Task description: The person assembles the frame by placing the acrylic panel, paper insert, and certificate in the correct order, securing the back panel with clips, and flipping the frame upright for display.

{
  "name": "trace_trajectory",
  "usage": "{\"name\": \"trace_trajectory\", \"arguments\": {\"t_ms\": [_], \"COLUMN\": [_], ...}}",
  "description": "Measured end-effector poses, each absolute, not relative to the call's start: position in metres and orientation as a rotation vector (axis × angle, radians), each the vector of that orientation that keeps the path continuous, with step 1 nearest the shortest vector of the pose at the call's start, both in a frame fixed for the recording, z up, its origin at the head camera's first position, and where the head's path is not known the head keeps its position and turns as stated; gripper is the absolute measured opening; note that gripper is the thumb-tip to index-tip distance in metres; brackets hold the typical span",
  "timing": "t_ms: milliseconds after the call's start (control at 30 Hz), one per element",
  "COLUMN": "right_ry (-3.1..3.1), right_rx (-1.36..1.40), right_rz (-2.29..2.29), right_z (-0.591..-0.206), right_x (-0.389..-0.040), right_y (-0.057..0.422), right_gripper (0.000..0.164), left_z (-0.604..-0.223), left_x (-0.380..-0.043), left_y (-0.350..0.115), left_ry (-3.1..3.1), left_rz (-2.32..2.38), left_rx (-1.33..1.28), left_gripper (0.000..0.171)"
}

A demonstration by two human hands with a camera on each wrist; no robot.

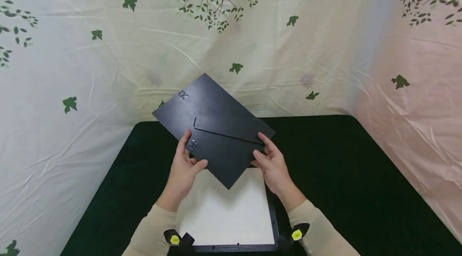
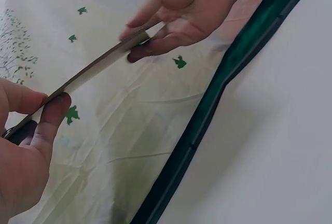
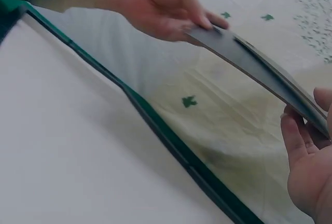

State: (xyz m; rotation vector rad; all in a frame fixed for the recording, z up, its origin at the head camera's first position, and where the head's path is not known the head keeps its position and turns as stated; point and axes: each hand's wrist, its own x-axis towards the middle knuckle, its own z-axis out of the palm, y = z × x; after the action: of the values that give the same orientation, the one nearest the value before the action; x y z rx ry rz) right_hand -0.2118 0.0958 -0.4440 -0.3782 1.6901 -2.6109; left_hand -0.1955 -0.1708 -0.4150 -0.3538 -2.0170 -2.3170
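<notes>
Both hands hold up a dark picture-frame backing board (image 1: 213, 105), turned at a slant, with a narrow easel leg (image 1: 231, 127) and metal hangers on its face. My left hand (image 1: 184, 173) grips its lower left edge, thumb in front. At the right corner, my right hand (image 1: 274, 167) pinches the board near the end of the leg. Below lies a black picture frame (image 1: 272, 216) with a white sheet (image 1: 227, 216) inside it. Seen edge-on in the left wrist view, the thin board (image 2: 98, 66) spans the two hands.
A dark green cloth (image 1: 343, 175) covers the table under the frame. Behind and at both sides hangs a pale curtain (image 1: 108, 67) printed with leaves and branches. Wrist straps with yellow tags (image 1: 296, 235) sit over the sleeves.
</notes>
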Motion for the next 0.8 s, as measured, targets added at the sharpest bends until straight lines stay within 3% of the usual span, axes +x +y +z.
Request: {"name": "trace_trajectory", "arguments": {"t_ms": [367,800], "right_ry": [1.766,1.689], "right_rx": [-0.434,-0.579], "right_rz": [-2.488,-2.056], "right_z": [-0.44,-0.449], "right_x": [-0.229,-0.23], "right_y": [0.14,0.15], "right_gripper": [0.059,0.056], "left_z": [-0.408,-0.414], "left_x": [-0.2,-0.204], "left_y": [-0.186,-0.191], "left_ry": [-2.036,-2.268], "left_rz": [-2.352,-2.403], "left_rx": [-0.498,-0.686], "left_gripper": [0.086,0.084]}}
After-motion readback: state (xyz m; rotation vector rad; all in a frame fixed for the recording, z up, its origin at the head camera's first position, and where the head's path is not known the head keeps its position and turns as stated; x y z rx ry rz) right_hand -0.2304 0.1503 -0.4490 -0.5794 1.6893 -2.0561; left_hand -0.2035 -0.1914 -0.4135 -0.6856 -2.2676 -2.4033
